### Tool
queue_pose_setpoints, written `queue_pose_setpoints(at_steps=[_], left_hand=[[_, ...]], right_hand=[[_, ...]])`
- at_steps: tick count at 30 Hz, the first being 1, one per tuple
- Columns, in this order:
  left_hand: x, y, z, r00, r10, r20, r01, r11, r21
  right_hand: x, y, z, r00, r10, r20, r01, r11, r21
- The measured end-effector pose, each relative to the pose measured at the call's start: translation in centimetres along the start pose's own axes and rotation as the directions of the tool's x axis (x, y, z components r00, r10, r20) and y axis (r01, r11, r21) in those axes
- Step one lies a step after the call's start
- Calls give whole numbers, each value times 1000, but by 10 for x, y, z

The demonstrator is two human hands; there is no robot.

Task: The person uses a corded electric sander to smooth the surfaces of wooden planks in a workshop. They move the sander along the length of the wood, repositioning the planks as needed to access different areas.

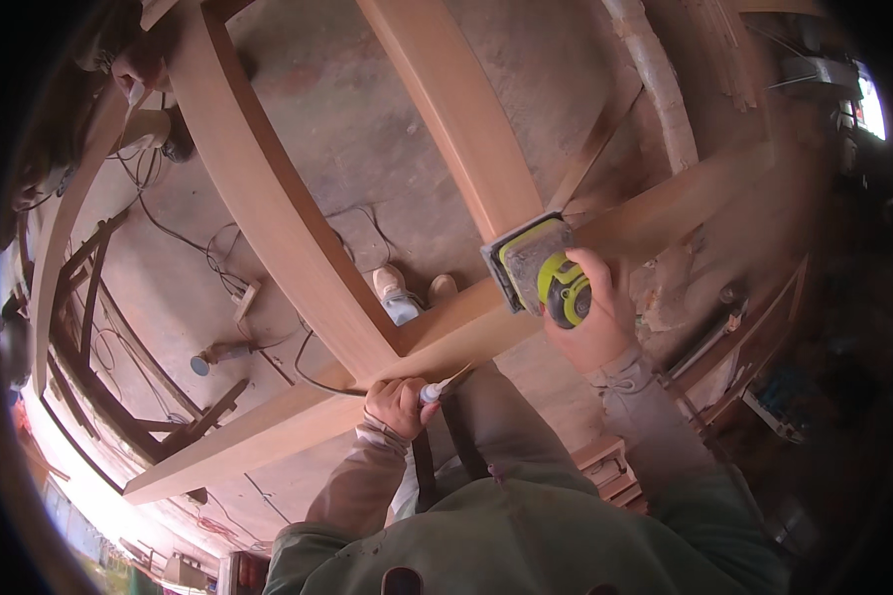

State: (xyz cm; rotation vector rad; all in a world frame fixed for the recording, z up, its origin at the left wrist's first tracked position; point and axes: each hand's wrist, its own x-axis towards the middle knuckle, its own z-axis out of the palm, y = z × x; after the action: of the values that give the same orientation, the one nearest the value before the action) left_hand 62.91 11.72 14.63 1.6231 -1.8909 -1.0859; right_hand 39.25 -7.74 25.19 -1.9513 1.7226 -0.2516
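Observation:
My right hand is wrapped round the body of a green and black electric sander. Its flat square pad rests where a wooden crosspiece meets the long wooden rail in front of me. My left hand is closed on a small white bottle with a pointed nozzle, held beside the rail near the joint with a second crosspiece. Most of the bottle is hidden in my fingers. A dark cord runs to the rail close by my left hand.
Another person's hand is by the frame at the far left. A power strip, cords and a round-headed power tool lie on the concrete floor. Dark wooden frame parts stand at left, and a pale wrapped beam at right.

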Motion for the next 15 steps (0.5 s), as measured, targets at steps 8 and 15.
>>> queue_pose_setpoints(at_steps=[8, 15], left_hand=[[0, -5, -2, 999, 46, 24, -45, 997, -55], [-2, -5, -6, 999, 42, 31, -37, 989, -142]], right_hand=[[160, -64, 22, 987, -128, -101, 122, 990, -65], [220, -82, 19, 987, -147, -62, 141, 987, -80]])
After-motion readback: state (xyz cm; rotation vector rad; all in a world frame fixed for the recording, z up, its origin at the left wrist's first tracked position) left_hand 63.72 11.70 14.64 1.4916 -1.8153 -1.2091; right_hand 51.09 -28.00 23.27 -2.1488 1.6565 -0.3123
